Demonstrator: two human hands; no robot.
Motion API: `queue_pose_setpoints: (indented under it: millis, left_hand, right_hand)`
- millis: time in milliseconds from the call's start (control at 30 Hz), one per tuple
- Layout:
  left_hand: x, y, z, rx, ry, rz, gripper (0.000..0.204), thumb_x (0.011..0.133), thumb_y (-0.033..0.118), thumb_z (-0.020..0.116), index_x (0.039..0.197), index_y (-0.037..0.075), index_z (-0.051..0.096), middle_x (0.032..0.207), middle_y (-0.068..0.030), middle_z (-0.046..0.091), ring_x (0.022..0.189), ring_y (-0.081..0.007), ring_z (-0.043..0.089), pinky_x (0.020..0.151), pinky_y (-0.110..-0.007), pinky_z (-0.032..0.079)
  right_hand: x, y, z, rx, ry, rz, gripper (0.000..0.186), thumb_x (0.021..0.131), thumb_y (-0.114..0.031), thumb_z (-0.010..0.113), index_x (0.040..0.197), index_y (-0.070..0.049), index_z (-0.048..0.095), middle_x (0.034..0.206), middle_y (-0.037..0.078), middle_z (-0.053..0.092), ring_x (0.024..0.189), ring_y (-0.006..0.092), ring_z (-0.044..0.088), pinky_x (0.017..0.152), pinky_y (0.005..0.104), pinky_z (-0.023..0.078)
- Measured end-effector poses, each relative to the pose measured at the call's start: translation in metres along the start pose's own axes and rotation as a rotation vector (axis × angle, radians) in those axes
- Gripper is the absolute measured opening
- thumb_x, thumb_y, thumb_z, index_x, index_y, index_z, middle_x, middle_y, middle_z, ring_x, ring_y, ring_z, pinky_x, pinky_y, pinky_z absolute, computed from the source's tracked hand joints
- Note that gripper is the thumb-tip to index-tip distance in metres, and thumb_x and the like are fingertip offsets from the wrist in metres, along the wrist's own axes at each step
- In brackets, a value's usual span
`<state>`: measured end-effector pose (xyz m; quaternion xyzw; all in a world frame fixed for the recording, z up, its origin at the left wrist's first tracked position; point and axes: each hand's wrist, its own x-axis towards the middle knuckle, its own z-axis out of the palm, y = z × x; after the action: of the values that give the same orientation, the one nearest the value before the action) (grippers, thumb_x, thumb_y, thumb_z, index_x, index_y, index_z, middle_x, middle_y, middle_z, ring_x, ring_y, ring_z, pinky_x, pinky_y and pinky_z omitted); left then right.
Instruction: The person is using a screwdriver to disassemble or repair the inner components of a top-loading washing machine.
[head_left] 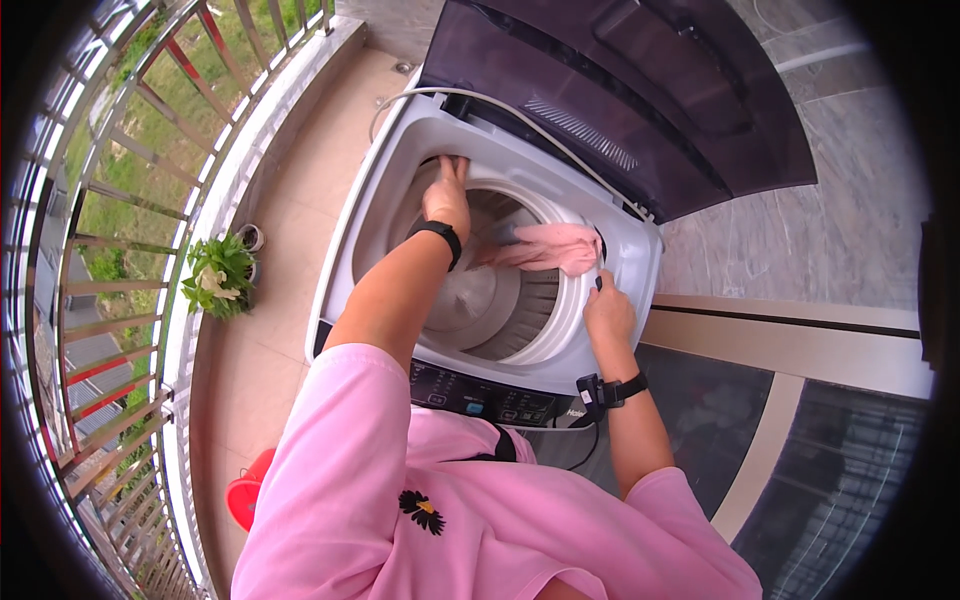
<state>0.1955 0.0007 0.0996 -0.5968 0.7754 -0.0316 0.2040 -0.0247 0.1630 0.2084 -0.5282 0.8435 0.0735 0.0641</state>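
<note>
In front of me a top-loading washing machine (627, 345) stands with its dark lid (640, 90) raised. My left hand (447, 197) reaches across the opening to the far left rim of the drum (470, 300), fingers stretched out, holding nothing that I can see. A pink cloth (555, 248) hangs over the drum's right rim and down inside. Just below its bunched end, my right hand (609, 312) is closed at the right side of the opening. A small dark piece shows at its fingertips; I cannot make out what it is.
A pale hose or cord (540, 130) runs along the base of the lid. The control panel (480, 395) faces me. To the left are potted plants (218, 277), a red bucket or basin (245, 492) and a metal railing (110, 290). Glass door panels (700, 400) are at right.
</note>
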Motion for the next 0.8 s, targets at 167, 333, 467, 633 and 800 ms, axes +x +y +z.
queue_pose_setpoints:
  millis: [167, 333, 467, 633, 800]
  left_hand:
    - [-0.001, -0.003, -0.019, -0.248, -0.099, -0.069, 0.083, 0.083, 0.015, 0.063, 0.155, 0.01, 0.021, 0.163, -0.0085, 0.003, 0.135, -0.018, 0.043, 0.055, -0.025, 0.058]
    - [0.001, 0.0, -0.009, -0.157, -0.111, -0.038, 0.085, 0.083, 0.013, 0.063, 0.155, 0.01, 0.018, 0.163, -0.0063, 0.001, 0.139, -0.0166, 0.037, 0.054, -0.026, 0.059]
    - [-0.01, -0.006, -0.01, -0.085, -0.133, 0.053, 0.078, 0.084, 0.01, 0.061, 0.153, 0.008, 0.025, 0.163, -0.0057, 0.002, 0.147, -0.0297, 0.02, 0.061, -0.025, 0.059]
    - [-0.018, -0.015, -0.017, 0.121, -0.12, 0.133, 0.077, 0.083, 0.01, 0.062, 0.152, 0.005, 0.027, 0.163, -0.0074, 0.004, 0.147, -0.0346, 0.019, 0.068, -0.025, 0.059]
    - [-0.015, -0.014, -0.016, -0.122, -0.043, 0.032, 0.085, 0.082, 0.012, 0.065, 0.155, 0.01, 0.021, 0.162, -0.0126, 0.011, 0.138, -0.0283, 0.04, 0.074, -0.024, 0.057]
  right_hand:
    - [0.015, -0.008, -0.01, -0.037, 0.027, -0.079, 0.034, 0.091, -0.023, 0.058, 0.124, -0.014, 0.058, 0.088, 0.022, 0.07, 0.084, 0.0425, 0.067, 0.072, 0.0514, 0.053]
    - [0.011, 0.003, 0.013, 0.088, 0.088, -0.037, 0.035, 0.094, -0.024, 0.056, 0.127, -0.017, 0.056, 0.086, 0.022, 0.069, 0.081, 0.0421, 0.067, 0.07, 0.0523, 0.052]
    - [0.003, -0.018, 0.022, 0.174, 0.063, 0.056, 0.037, 0.094, -0.024, 0.054, 0.131, -0.016, 0.055, 0.091, 0.024, 0.069, 0.087, 0.0452, 0.065, 0.075, 0.0525, 0.051]
    - [0.019, -0.018, 0.045, 0.212, 0.156, 0.016, 0.036, 0.095, -0.024, 0.054, 0.129, -0.013, 0.054, 0.088, 0.023, 0.069, 0.081, 0.0442, 0.066, 0.071, 0.0528, 0.051]
    - [0.057, -0.01, 0.023, 0.185, 0.042, -0.087, 0.039, 0.093, -0.023, 0.056, 0.13, -0.01, 0.056, 0.096, 0.025, 0.068, 0.091, 0.0443, 0.065, 0.079, 0.0512, 0.052]
